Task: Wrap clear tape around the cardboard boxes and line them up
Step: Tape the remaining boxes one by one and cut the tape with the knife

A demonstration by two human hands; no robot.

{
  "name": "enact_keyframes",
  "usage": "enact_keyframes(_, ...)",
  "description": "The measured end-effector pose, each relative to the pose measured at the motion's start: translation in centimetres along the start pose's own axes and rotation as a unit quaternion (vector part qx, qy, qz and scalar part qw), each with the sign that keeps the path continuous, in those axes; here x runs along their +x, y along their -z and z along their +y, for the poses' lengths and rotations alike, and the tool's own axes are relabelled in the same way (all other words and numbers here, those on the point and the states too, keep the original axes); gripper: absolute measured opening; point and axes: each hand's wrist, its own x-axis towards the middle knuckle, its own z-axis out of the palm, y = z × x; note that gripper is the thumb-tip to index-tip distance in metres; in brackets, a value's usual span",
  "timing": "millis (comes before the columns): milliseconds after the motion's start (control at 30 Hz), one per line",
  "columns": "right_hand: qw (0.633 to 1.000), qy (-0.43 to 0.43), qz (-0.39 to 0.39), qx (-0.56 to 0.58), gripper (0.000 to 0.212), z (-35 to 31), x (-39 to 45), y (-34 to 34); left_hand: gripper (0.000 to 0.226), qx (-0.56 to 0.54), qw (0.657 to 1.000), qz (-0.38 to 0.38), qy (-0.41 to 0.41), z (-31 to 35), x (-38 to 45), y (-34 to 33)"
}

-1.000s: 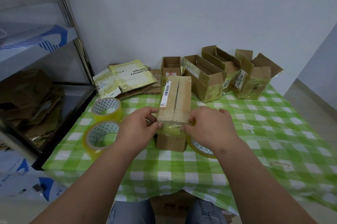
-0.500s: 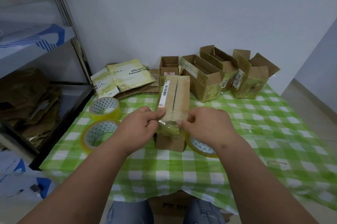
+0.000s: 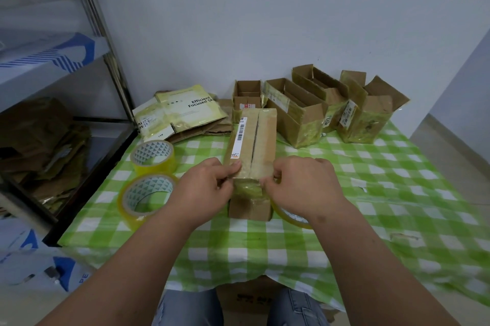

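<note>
A long closed cardboard box [image 3: 253,140] with a barcode label lies in the middle of the green checked table, and yellowish clear tape covers its near end. My left hand [image 3: 206,187] grips the near left corner, with the thumb on top beside the label. At the near right corner, my right hand [image 3: 305,185] pinches the taped edge. A clear tape roll [image 3: 291,217] lies on the table under my right wrist, mostly hidden.
Two more tape rolls [image 3: 153,156] [image 3: 145,193] sit left of the box. Several open cardboard boxes [image 3: 297,116] stand along the back wall, with flattened packaging [image 3: 183,110] to their left. A metal shelf [image 3: 53,124] with cardboard scraps borders the table's left edge.
My fingers moved from the box's sides onto the top of its taped near end, then back out to the two near corners. The box stayed in place.
</note>
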Motion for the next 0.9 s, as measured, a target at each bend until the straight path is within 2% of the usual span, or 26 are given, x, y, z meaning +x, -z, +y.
enact_keyframes(200,1.000,-0.006,-0.008,0.004,0.022,-0.1,0.2,-0.1,0.040,-0.004,1.000,0.002,0.018,-0.2,0.2,-0.4)
enact_keyframes(367,1.000,-0.001,-0.018,-0.004,0.025,-0.2,0.3,0.0,0.042,0.032,0.999,0.008,0.033,0.2,0.0,-0.5)
enact_keyframes(600,1.000,0.003,-0.007,-0.010,0.027,-0.3,0.0,0.1,0.041,0.023,0.998,0.030,0.059,1.3,0.1,-0.6)
enact_keyframes(767,1.000,0.002,-0.018,-0.008,0.030,-0.5,-0.1,0.4,0.039,0.026,0.998,0.032,0.048,1.0,0.0,-0.6)
enact_keyframes(833,1.000,-0.002,-0.025,0.003,0.028,-0.4,-0.2,0.6,0.038,0.023,0.998,0.031,0.040,0.9,0.0,-0.5)
enact_keyframes(900,0.997,-0.024,-0.043,0.062,0.029,0.0,-0.4,1.1,0.036,0.019,0.999,0.032,0.034,0.8,0.0,-0.3)
